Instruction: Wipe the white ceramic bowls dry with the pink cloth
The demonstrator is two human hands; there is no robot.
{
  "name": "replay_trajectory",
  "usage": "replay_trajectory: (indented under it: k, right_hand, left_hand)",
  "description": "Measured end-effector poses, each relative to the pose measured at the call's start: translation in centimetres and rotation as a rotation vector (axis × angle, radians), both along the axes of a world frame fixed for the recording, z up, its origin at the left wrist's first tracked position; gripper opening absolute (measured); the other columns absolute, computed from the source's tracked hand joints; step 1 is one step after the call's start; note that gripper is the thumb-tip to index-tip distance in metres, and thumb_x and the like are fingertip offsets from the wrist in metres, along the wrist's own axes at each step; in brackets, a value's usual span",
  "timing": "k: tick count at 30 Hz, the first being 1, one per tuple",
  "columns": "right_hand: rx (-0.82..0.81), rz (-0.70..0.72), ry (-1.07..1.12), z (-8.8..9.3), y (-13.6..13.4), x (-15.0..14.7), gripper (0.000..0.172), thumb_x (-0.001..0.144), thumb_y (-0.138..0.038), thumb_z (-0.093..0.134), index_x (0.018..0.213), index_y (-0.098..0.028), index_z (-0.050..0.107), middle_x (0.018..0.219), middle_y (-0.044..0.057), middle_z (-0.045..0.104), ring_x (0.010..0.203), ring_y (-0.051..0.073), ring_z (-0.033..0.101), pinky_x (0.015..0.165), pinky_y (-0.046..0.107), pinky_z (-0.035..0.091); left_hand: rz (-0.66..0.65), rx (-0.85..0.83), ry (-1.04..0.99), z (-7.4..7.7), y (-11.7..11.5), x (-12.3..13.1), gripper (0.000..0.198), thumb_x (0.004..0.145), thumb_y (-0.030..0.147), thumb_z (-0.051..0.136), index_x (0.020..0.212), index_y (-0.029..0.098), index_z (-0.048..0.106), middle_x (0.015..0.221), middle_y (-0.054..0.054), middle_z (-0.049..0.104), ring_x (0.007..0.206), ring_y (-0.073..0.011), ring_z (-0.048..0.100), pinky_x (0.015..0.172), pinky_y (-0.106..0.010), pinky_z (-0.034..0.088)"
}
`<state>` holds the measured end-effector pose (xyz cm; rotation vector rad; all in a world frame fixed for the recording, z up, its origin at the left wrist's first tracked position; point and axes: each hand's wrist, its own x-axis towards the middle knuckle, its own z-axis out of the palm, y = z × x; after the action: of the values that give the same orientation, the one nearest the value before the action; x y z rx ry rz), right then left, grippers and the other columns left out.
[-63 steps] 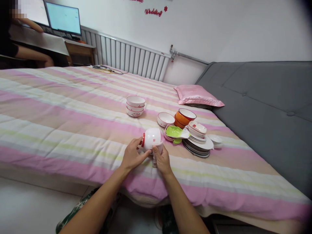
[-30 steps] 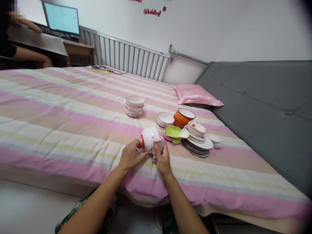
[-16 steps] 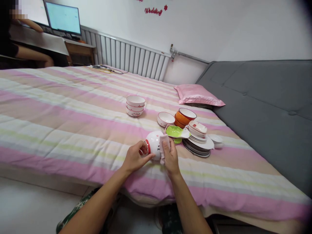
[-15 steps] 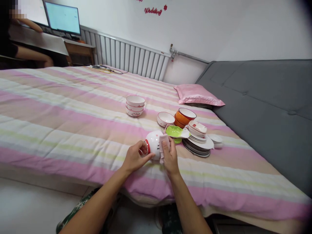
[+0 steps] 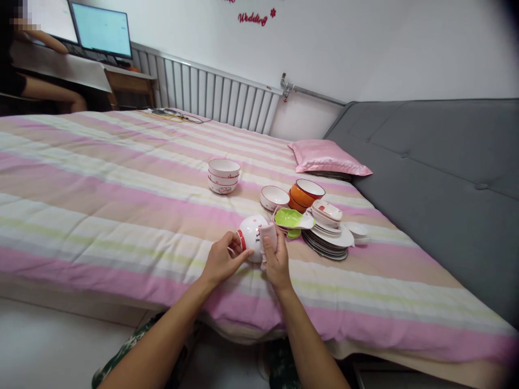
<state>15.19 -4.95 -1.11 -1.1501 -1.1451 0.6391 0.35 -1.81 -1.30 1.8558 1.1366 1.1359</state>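
Note:
A white bowl (image 5: 249, 226) with a red band and dark lettering is tipped on its side between my hands, above the near part of the bed. My left hand (image 5: 222, 258) grips it at the red-banded end, thumb along the lower side. In my right hand (image 5: 278, 263) is a folded pale pink cloth (image 5: 267, 240), pressed against the bowl's right side. Just beyond lie a green leaf-shaped dish (image 5: 288, 218) and a white bowl with a red rim (image 5: 274, 198). Farther left, several white bowls (image 5: 223, 176) stand stacked.
Orange bowls (image 5: 302, 197), a stack of plates (image 5: 328, 246) topped by small rectangular dishes (image 5: 326, 210), and small white dishes (image 5: 357, 232) stand to the right. A pink pillow (image 5: 329, 158) lies near the grey headboard (image 5: 425, 162). Cables (image 5: 178, 115) lie at the far edge. A person (image 5: 40, 92) sits at a desk.
The bowl has turned a little in my left hand, its lettering now showing more. My right hand and the cloth have shifted slightly left along it. The other dishes have not moved.

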Motion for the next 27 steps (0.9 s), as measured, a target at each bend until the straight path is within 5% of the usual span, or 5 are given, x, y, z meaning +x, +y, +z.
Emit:
replay_trajectory:
  k: [8,27]
  right_hand:
    - [-0.041,0.07,0.033,-0.7,0.3,0.0,0.042,0.085,-0.047,0.054,0.116,-0.018,0.053,0.098,0.006,0.064,0.084,0.018,0.058,0.074,0.028,0.047]
    - [-0.064,0.148,0.05,-1.8,0.7,0.1,0.036,0.084,-0.047,0.056,0.108,-0.02,0.055,0.089,0.001,0.061,0.078,0.014,0.056,0.07,0.024,0.046]
  left_hand:
    - [0.05,-0.051,-0.047,0.0,0.3,-0.2,0.033,0.073,0.048,0.065,0.08,0.019,0.053,0.07,0.0,0.06,0.062,-0.0128,0.056,0.054,-0.023,0.043]
    - [0.109,-0.135,-0.08,-0.3,0.7,-0.3,0.035,0.075,0.053,0.061,0.077,0.018,0.057,0.066,-0.001,0.062,0.062,-0.0147,0.057,0.059,-0.027,0.045]
